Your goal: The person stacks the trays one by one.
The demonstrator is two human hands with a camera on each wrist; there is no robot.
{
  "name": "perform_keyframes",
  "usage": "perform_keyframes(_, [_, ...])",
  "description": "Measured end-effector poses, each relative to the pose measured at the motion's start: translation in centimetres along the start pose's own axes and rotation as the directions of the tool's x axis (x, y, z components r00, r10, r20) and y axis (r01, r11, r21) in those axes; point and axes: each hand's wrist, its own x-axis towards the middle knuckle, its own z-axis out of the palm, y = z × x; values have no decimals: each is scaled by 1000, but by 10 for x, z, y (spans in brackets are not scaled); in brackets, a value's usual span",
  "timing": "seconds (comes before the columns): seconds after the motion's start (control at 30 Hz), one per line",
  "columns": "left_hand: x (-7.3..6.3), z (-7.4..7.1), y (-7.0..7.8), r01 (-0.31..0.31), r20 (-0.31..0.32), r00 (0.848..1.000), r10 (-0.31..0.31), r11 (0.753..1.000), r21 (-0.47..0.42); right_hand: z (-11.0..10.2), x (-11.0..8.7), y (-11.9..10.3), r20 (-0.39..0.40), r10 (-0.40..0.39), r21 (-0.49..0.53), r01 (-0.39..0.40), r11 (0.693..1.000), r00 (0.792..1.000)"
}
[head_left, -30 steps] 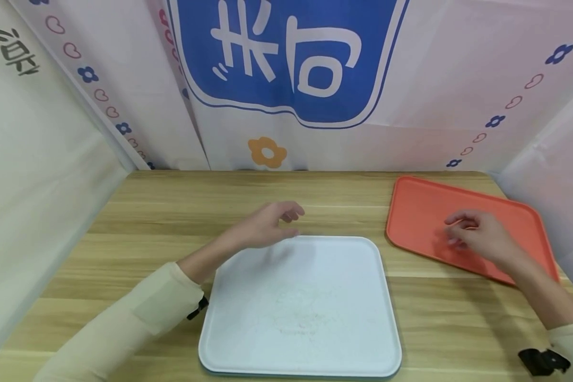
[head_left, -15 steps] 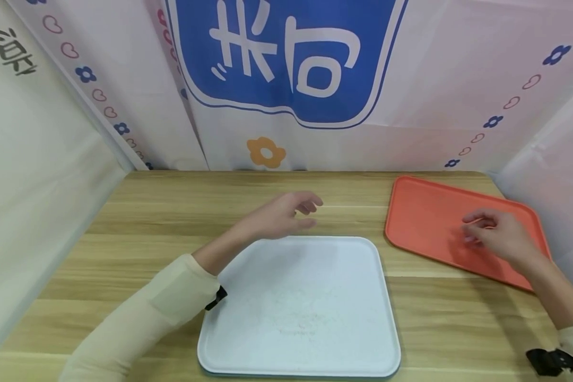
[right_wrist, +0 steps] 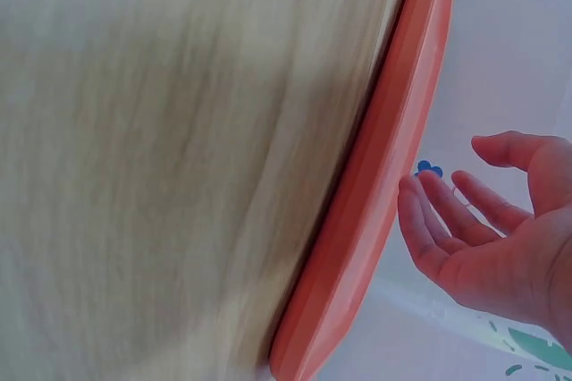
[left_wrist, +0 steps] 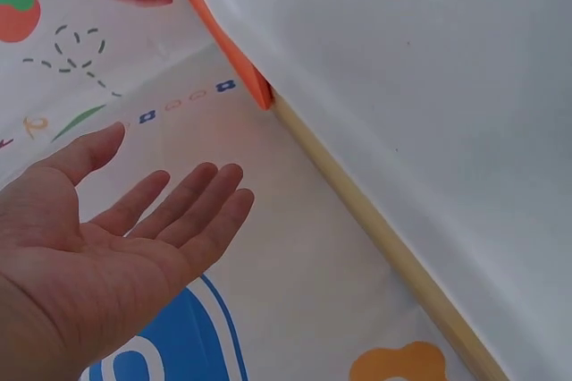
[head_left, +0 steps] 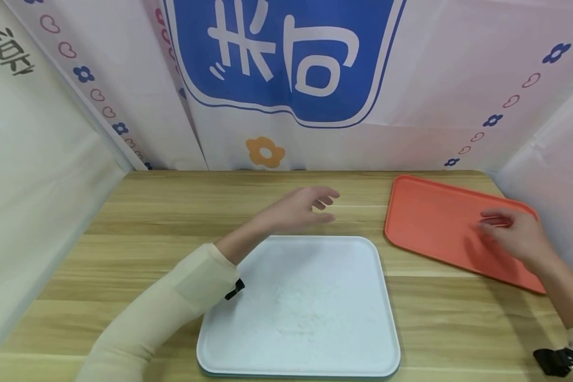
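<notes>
My left hand [head_left: 307, 207] hovers over the far edge of the white tray [head_left: 296, 307], its fingers relaxed and pointing right. In the left wrist view the same hand [left_wrist: 134, 238] shows a bare palm with the fingers loosely spread. Above the orange-red tray [head_left: 434, 217] hangs my right hand [head_left: 518, 233], its fingers slightly bent and holding nothing. The right wrist view shows that hand [right_wrist: 500, 229] with thumb and fingers apart, beside the raised rim of the orange-red tray [right_wrist: 371, 184].
Both trays lie on a wood-grain table [head_left: 138, 254]. A printed white cloth [head_left: 420, 79] with a blue sign stands along the back, and plain cloth walls [head_left: 38, 175] close in the sides. A greenish edge shows under the white tray's front.
My left hand has moved right and slightly away from me, along the white tray's far edge. My right hand has drifted right over the orange-red tray. Both trays stay put.
</notes>
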Motion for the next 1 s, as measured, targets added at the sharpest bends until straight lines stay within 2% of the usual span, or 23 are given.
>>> perform_keyframes(0.13, [8, 5, -1, 5, 12, 1000, -5, 1000, -10, -1, 1, 5, -46, 7, -25, -8, 1000, 999])
perform_keyframes(0.4, [25, 16, 3, 28, 49, 998, -24, 997, -78, -4, 0, 14, -61, 117, -56, -120, 991, 991])
perform_keyframes(0.67, [44, 30, 11, 40, 88, 996, -29, 992, -123, -9, -3, 23, -82, 130, -82, -137, 987, 988])
perform_keyframes(0.77, [53, 36, 14, 43, 103, 994, -32, 993, -106, -10, -5, 23, -97, 187, -82, -195, 977, 978])
perform_keyframes(1.0, [71, 45, 19, 78, 122, 990, -71, 995, -58, -11, -7, 21, -126, 334, -82, -345, 935, 934])
